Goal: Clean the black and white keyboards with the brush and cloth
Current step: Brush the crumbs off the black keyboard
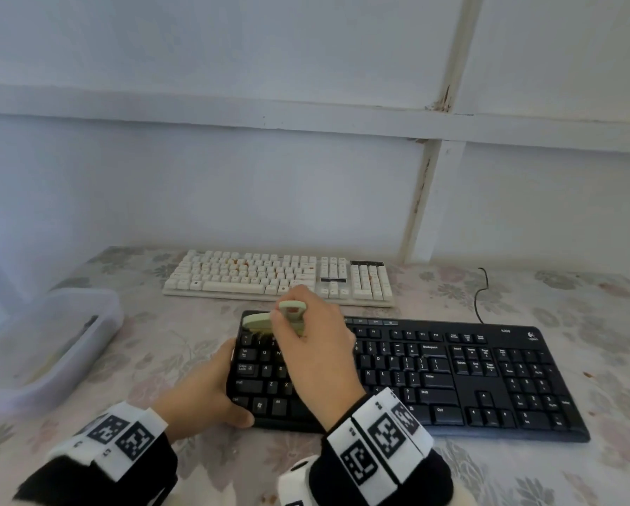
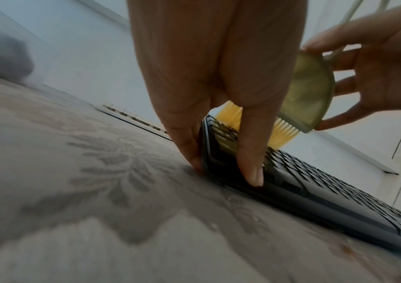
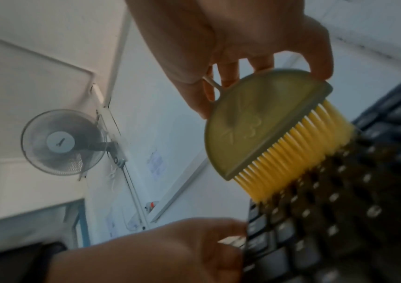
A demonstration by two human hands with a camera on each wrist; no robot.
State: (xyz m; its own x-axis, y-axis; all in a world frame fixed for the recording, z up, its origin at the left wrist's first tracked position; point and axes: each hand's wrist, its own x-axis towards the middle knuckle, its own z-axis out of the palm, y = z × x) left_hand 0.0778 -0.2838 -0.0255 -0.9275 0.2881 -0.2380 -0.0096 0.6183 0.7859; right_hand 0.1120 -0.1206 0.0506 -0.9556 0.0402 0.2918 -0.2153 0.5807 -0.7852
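Both forearms are covered by black sleeves (image 1: 98, 480) that reach down to the wrists; over each sleeve end sits a broad white band wrapped round the wrist; the band on the left wrist (image 1: 120, 436) carries two square black-and-white coded markers side by side, angled on separate flat facets; the band on the right wrist (image 1: 379, 443) carries three such markers, each on its own white panel, with small black dots near the panel corners; a further white piece with black marks shows under the right forearm; the left hand (image 1: 204, 388) and right hand (image 1: 317, 352) are bare, without gloves or rings in sight.
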